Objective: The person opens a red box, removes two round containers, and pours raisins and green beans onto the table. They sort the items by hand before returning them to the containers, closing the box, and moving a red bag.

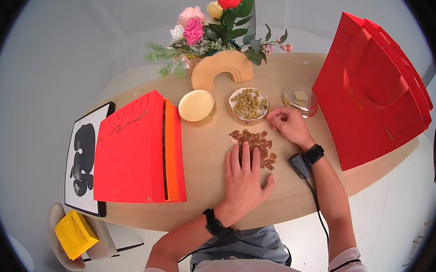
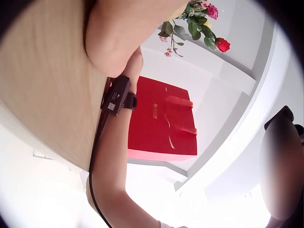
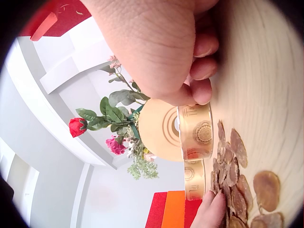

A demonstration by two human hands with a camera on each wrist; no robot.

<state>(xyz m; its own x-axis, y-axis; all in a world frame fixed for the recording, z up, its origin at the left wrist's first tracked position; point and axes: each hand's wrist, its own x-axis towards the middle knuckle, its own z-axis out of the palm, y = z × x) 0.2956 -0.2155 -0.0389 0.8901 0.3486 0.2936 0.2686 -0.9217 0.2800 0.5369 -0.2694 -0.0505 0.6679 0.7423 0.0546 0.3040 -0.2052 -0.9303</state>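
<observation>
Flat brown pieces [image 1: 267, 154] lie in a loose pile on the table; the right wrist view shows the brown pieces [image 3: 237, 190] close up. My left hand [image 1: 244, 179] rests with extended fingers over the pile's near left side. Beside the right rim of a round gold tin [image 1: 231, 107] of small greenish pieces [image 1: 249, 103], my right hand [image 1: 290, 126] has curled fingers, the thumb near the index finger. In the right wrist view my right hand [image 3: 152, 47] is next to the gold tin [image 3: 197, 135]; nothing is visible in its fingers.
A pale-topped round tin [image 1: 197, 106] and a clear round container [image 1: 301, 98] flank the filled tin. Behind are a wooden arch [image 1: 221, 69] and flowers. A red box [image 1: 128, 151] and framed picture [image 1: 82, 161] stand left, a red bag [image 1: 368, 99] right.
</observation>
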